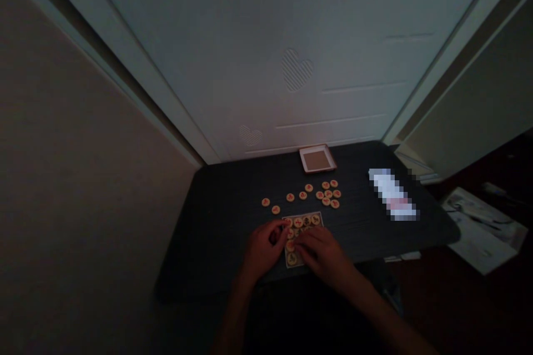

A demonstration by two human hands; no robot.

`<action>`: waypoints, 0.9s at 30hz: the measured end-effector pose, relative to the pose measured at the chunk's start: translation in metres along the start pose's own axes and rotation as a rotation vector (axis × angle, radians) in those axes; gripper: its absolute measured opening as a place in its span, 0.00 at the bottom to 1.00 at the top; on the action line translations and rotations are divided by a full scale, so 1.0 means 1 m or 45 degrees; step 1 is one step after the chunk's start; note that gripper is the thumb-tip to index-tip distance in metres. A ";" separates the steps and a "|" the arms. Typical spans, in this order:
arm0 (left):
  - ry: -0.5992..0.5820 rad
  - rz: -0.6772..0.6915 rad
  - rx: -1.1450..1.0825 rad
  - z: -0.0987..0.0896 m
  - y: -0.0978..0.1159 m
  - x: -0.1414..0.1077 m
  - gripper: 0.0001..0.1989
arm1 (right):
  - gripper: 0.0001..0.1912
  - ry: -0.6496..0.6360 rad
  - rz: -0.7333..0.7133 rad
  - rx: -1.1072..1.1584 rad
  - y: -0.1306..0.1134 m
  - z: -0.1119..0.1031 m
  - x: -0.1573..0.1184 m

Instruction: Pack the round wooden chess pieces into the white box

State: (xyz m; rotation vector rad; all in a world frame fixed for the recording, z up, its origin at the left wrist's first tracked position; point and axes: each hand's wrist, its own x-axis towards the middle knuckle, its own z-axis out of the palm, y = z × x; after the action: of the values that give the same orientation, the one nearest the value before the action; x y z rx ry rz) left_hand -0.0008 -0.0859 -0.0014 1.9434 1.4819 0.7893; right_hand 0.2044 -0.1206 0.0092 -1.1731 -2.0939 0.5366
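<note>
A shallow tray (303, 215) near the table's front edge holds several round wooden Chinese chess pieces in rows, some marked red, some dark. My left hand (264, 248) is at the tray's left edge, thumb and forefinger curled in by the upper left pieces; what they grip, if anything, I cannot make out. Over the tray's right part lies my right hand (322, 249), covering some pieces. Its fingertips come together at a red-marked Chinese chess piece (290, 245) in the left column. Below that, a dark-marked piece (292, 258) sits in the tray's lower left corner.
Loose red-marked pieces (290, 197) are scattered on the dark table (225, 216) beyond the tray, several clustered at right. An open box lid (301, 162) lies at the back by a white panel (266, 94). A blurred-out pale object (391, 194) is at right.
</note>
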 end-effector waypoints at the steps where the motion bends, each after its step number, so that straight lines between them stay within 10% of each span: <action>1: 0.003 -0.009 -0.002 0.000 0.001 0.000 0.13 | 0.08 0.019 0.002 -0.017 0.002 -0.002 0.000; 18: 0.003 0.002 0.022 0.000 0.002 -0.002 0.13 | 0.14 0.071 -0.050 -0.177 0.012 -0.006 0.005; 27: 0.118 -0.174 -0.212 -0.004 -0.001 0.004 0.16 | 0.10 0.416 0.113 -0.140 0.057 -0.039 -0.011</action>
State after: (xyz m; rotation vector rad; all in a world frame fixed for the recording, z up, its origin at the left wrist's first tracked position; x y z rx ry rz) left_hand -0.0041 -0.0817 0.0009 1.6850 1.5332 0.9208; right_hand 0.2701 -0.1001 -0.0034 -1.3236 -1.8166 0.2502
